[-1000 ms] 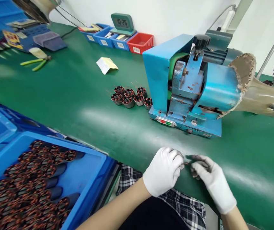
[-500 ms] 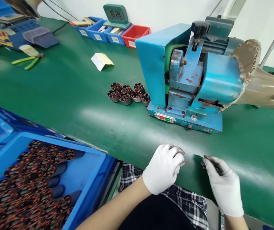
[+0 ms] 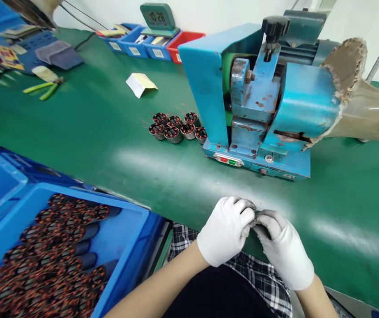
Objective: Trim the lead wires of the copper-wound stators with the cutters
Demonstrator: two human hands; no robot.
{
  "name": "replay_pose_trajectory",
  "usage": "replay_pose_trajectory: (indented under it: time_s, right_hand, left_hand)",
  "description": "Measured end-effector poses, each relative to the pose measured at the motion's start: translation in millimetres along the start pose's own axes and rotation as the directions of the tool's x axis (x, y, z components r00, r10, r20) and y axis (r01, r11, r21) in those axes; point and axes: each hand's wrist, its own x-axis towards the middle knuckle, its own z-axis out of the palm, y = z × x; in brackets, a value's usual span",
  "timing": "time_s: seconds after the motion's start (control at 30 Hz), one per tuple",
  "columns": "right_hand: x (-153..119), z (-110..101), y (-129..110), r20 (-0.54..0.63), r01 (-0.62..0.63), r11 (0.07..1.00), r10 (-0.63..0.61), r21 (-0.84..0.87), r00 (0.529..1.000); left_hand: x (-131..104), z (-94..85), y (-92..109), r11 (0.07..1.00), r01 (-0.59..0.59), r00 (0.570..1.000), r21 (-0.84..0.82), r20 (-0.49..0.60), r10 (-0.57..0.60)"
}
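Both hands wear white gloves with darkened fingertips and meet over the front of the green bench, before the blue machine. My left hand (image 3: 228, 230) is closed, its fingers curled round something that the glove hides. Against its fingertips, the thumb and fingers of my right hand (image 3: 284, 245) are pinched together. What lies between the two hands is too small and covered to make out. Farther back, several wire-wound motor stators (image 3: 174, 134) with copper windings stand in a cluster on the bench, left of the machine.
The blue belt grinding machine (image 3: 252, 106) stands behind my hands, with a duct on its right. A blue bin (image 3: 128, 221) at lower left holds many stators. Green-handled pliers (image 3: 45, 88), a folded paper (image 3: 141, 84), small parts trays (image 3: 158, 52) and a clock (image 3: 158, 17) are farther back.
My right hand has moved left and now meets my left hand, where before there was a gap between them. My left hand has stayed nearly in place. The view has shifted slightly.
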Motion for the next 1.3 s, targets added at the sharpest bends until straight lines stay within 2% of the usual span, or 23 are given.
replay_pose_trajectory:
  time_s: [0.07,0.13,0.2,0.27,0.33,0.4,0.53,0.6,0.67,0.77,0.87,0.93,1.0,1.07,1.1,1.13,1.2,1.27,1.3]
  right_hand:
    - [6,-3,2,0.063,0.131,0.981,-0.123,-0.14,0.99]
    - [10,-4,5,0.111,0.18,0.967,-0.163,-0.178,0.98]
    - [10,-3,9,0.096,0.124,0.985,-0.113,-0.117,0.989]
    - [8,1,11,0.056,0.016,1.0,-0.016,0.002,0.998]
    - [6,6,13,0.038,-0.074,0.992,0.07,0.107,0.997]
    - [5,10,14,0.033,-0.108,0.983,0.104,0.148,0.994]
    - [9,6,10,-0.018,-0.022,0.999,0.023,0.045,1.0]
    - [13,-1,5,-0.065,0.049,0.998,-0.052,-0.049,0.997]
    - [17,-9,-3,-0.093,0.069,0.992,-0.079,-0.105,0.993]
    - [24,-20,-14,-0.103,-0.008,1.0,0.008,0.002,0.995]
    - [30,-28,-23,-0.075,-0.154,0.963,0.174,0.223,0.982]
    - [34,-32,-26,0.021,-0.29,0.888,0.302,0.357,0.953]
    - [36,-35,-30,0.153,-0.424,0.768,0.403,0.48,0.902]
    - [36,-36,-33,0.252,-0.515,0.645,0.459,0.564,0.852]
    - [35,-36,-35,0.269,-0.537,0.616,0.477,0.577,0.837]
    - [33,-35,-36,0.257,-0.542,0.62,0.492,0.567,0.832]
    - [30,-33,-39,0.152,-0.513,0.696,0.513,0.502,0.845]
    - [27,-32,-42,0.019,-0.475,0.771,0.517,0.424,0.856]
    - [26,-32,-43,-0.022,-0.465,0.784,0.518,0.41,0.855]
  left_hand:
    - [0,-1.5,0,1.0,0.011,1.0,-0.019,0.02,-0.011]
    - [0,-3.7,-2,0.995,0.031,1.0,-0.099,0.003,-0.03]
    - [0,-7.2,-9,0.969,0.021,0.999,-0.248,-0.023,-0.027]
    - [0,-11.0,-17,0.93,-0.001,1.0,-0.367,-0.018,-0.006]
    - [0,-13.1,-26,0.922,0.01,1.0,-0.387,0.015,-0.005]
    - [0,-12.2,-33,0.942,0.034,0.999,-0.335,0.021,-0.028]
    - [-2,-4.9,-34,0.949,0.025,0.996,-0.315,-0.078,-0.052]
    - [-3,-3.6,-28,0.913,0.016,0.987,-0.408,-0.139,-0.079]
    - [-4,-6.5,-19,0.854,0.034,0.974,-0.519,-0.173,-0.144]
    - [-5,-17.7,-5,0.777,0.059,0.956,-0.627,-0.189,-0.224]
    - [-10,-29.7,2,0.753,-0.058,0.959,-0.655,-0.245,-0.139]
    - [-14,-34.2,2,0.759,-0.121,0.954,-0.64,-0.285,-0.089]
    - [-18,-36.1,0,0.796,-0.13,0.945,-0.591,-0.318,-0.082]
    - [-20,-37.1,-1,0.82,-0.119,0.953,-0.56,-0.296,-0.064]
    - [-20,-38.0,-1,0.808,-0.104,0.966,-0.58,-0.252,-0.056]
    - [-20,-39.4,-1,0.781,-0.083,0.98,-0.619,-0.194,-0.049]
    - [-18,-44.1,2,0.704,-0.057,0.996,-0.708,-0.088,-0.008]
    - [-18,-49.8,7,0.671,-0.076,0.997,-0.738,-0.062,0.044]
    - [-18,-52.0,9,0.687,-0.096,0.995,-0.72,-0.079,0.056]
